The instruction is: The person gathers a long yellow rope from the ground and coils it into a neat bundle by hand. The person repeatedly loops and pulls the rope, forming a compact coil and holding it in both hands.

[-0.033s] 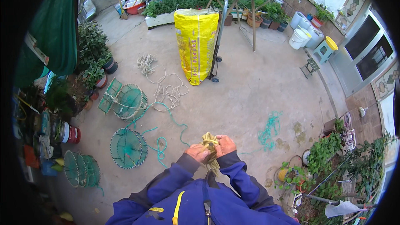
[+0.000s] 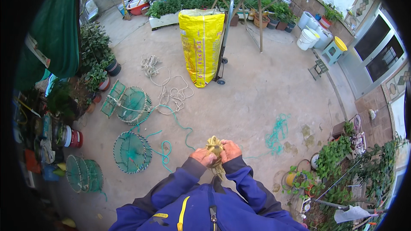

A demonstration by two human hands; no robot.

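In front of my chest I hold a bundle of yellowish rope (image 2: 214,144), its coils bunched at the top and loose strands hanging below. My left hand (image 2: 203,156) is closed on the bundle's left side. My right hand (image 2: 231,150) grips it from the right, fingers bent around the coils. A small dark spot, too small to name, shows in the middle of the bundle. Green rope (image 2: 166,156) lies on the ground left of my hands, beside a round green net trap (image 2: 132,152). More green cord (image 2: 277,136) lies in a tangle to the right.
A tall yellow sack (image 2: 201,47) stands on a hand trolley (image 2: 221,81) ahead. Pale rope (image 2: 173,94) and further net traps (image 2: 84,173) lie at left. Potted plants (image 2: 113,66) and buckets (image 2: 305,39) line the edges, near a small stool (image 2: 318,69).
My fingers have shifted slightly on the rope bundle, and its coils sit a little differently between my hands. Nothing else has visibly moved.
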